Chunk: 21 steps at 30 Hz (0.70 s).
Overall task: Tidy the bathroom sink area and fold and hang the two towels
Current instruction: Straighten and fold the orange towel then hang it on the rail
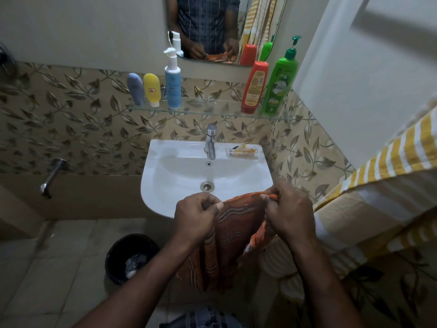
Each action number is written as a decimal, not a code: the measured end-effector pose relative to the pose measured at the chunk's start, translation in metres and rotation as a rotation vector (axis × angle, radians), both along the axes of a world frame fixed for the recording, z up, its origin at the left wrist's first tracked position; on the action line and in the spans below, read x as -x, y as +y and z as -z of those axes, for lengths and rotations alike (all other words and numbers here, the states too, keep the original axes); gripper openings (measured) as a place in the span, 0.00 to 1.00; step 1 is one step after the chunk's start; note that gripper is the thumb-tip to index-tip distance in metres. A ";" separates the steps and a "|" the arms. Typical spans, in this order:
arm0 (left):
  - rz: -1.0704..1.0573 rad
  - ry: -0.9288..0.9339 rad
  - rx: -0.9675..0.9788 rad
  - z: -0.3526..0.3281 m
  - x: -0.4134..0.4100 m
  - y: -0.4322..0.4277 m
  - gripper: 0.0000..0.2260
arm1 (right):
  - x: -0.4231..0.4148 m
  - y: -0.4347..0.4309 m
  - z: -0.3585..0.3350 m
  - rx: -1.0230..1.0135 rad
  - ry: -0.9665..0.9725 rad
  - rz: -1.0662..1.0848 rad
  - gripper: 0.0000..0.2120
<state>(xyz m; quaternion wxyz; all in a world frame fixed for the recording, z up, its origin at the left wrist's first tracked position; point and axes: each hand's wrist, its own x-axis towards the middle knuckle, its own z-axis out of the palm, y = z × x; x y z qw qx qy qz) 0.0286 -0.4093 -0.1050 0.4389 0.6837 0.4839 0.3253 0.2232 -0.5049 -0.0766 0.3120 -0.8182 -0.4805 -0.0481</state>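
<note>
The orange towel is held up in front of the sink, just at its near rim, and it is gripped along its top edge by both hands. The left hand is curled at the towel's left corner, the edge being pinched between thumb and fingertips; the grip is closed tight on cloth. The right hand is closed likewise on the right corner, where the edge is bunched into a small fold under the fingers. Between the two grips the top edge is stretched in a shallow arch, and below them the towel is seen hanging, its wavy stripes shown down the middle, its lower end hidden low in the view. The yellow towel is hung at the right, close by the right hand; what it is hung on cannot be made out. On the sink's back ledge a tap is seen, and a soap dish is set just beside it on the right. Above, a shelf is loaded: a blue tube, a yellow tube and a pump bottle at the left end, a red bottle and a green bottle at the right. A bin is stood on the floor below the sink's left side, with crumpled waste seen inside. Hands and towel are reflected in the mirror.
</note>
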 end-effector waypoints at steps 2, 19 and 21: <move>0.012 0.011 -0.003 0.001 -0.003 -0.001 0.03 | 0.009 -0.002 0.000 0.006 -0.004 -0.143 0.08; 0.356 -0.105 -0.130 0.000 0.011 -0.002 0.05 | 0.030 -0.004 0.013 0.078 0.190 -0.483 0.09; 0.374 -0.107 -0.138 -0.002 0.014 -0.002 0.05 | 0.032 -0.005 0.011 0.037 0.192 -0.441 0.08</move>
